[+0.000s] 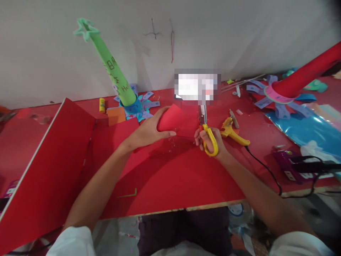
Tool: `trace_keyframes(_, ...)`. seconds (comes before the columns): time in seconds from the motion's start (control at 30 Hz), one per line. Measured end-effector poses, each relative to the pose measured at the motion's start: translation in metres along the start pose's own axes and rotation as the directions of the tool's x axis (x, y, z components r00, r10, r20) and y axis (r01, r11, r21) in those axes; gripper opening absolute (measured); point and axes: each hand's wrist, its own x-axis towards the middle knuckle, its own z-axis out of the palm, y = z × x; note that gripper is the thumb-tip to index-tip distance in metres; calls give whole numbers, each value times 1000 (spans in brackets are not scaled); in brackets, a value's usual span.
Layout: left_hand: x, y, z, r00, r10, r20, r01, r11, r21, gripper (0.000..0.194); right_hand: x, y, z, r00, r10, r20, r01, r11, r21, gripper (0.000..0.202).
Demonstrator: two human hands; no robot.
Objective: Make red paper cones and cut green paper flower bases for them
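My left hand (149, 129) is closed round a curled piece of red paper (172, 117), thumb in front and fingers behind it. In my right hand (213, 137) are yellow-handled scissors (211, 142), their metal blades pointing up and away from me. Whether the blades are apart or together is hard to tell. More red paper (188, 122) lies between the two hands, against a tabletop of the same colour. A yellow glue gun (234, 135) with a black cord rests just right of my right hand.
A green paper tower (114, 67) stands at back left beside a glue stick (102, 105) and an orange paper square (116, 116). A red paper tower (306, 76) leans at right, near a blue plastic sheet (295, 129) and a purple box (287, 165). A red divider (53, 163) rises at left.
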Motion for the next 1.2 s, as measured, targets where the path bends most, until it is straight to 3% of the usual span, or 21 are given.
trace_keyframes(0.13, 4, -1, 2, 993, -5, -117, -15, 986, -167, 84, 0, 2, -1, 1000, -8, 0, 8, 1000, 5, 75)
trace_keyframes(0.3, 4, 3, 2, 994, -37, -103, 0, 941, -340, 73, 0, 4, 0, 1000, 0, 2, 1, 1000, -16, 74)
trace_keyframes(0.5, 5, -2, 6, 981, 22, -193, -79, 953, -293, 95, -1, 3, 0, 1000, 5, 1, -5, 1000, -4, 75)
trace_keyframes(0.73, 7, -10, 4, 971, 117, -206, -163, 961, -223, 107, -3, 1, 0, 1000, -9, 11, 9, 1000, 0, 74)
trace_keyframes(0.83, 6, -13, 5, 963, 130, -237, -185, 957, -224, 101, -3, 1, 0, 1000, -21, 23, 20, 1000, 3, 73)
trace_keyframes(0.97, 4, -15, 5, 961, 43, -273, -100, 975, -199, 79, -3, 1, 0, 999, -22, 27, 21, 1000, 15, 72)
trace_keyframes(1.07, 3, -14, 3, 973, 43, -226, -92, 973, -211, 73, -2, 0, 1, 999, -28, 22, 28, 999, 29, 72)
trace_keyframes(1.2, 3, -12, -1, 987, 48, -153, -104, 918, -383, 74, -2, 0, 1, 999, -38, 27, 38, 999, 31, 72)
